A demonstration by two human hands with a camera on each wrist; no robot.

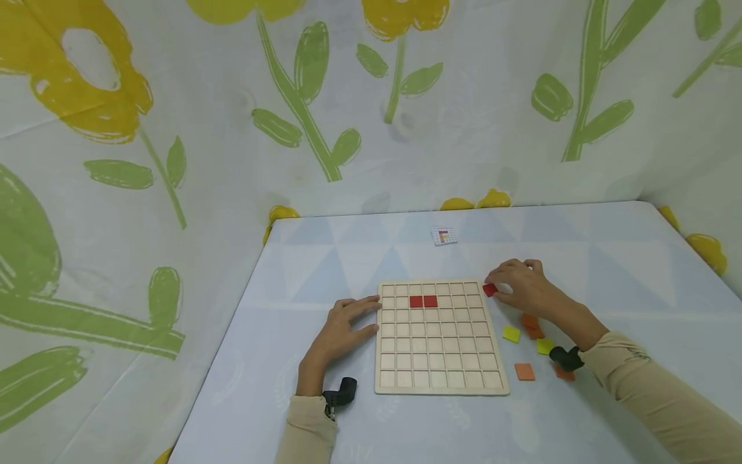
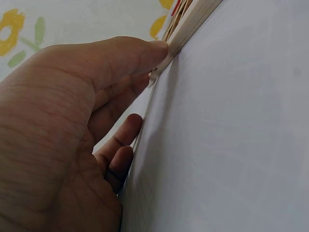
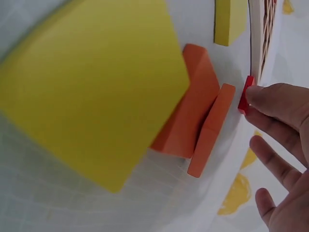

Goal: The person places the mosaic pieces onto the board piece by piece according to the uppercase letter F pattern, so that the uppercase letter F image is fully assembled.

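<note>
A square wooden grid board (image 1: pixel 442 380) lies on the table, with two red square tiles (image 1: pixel 423 301) side by side in its second row from the back. Its left edge is touched by the fingertips and thumb of my left hand (image 1: pixel 343 328), which holds nothing; in the left wrist view the thumb rests against the board's side. Just off the board's back right corner, my right hand (image 1: pixel 524 283) pinches another red tile (image 3: pixel 246 95) between thumb and finger. The remaining fingers of that hand are spread loosely in the right wrist view.
Right of the board lie yellow tiles (image 1: pixel 511 333) and orange tiles (image 1: pixel 525 372), some overlapping. A small card (image 1: pixel 444 236) with a coloured grid pattern lies toward the table's far edge. Flower-printed cloth (image 1: pixel 406 148) hangs behind the table and along its left side.
</note>
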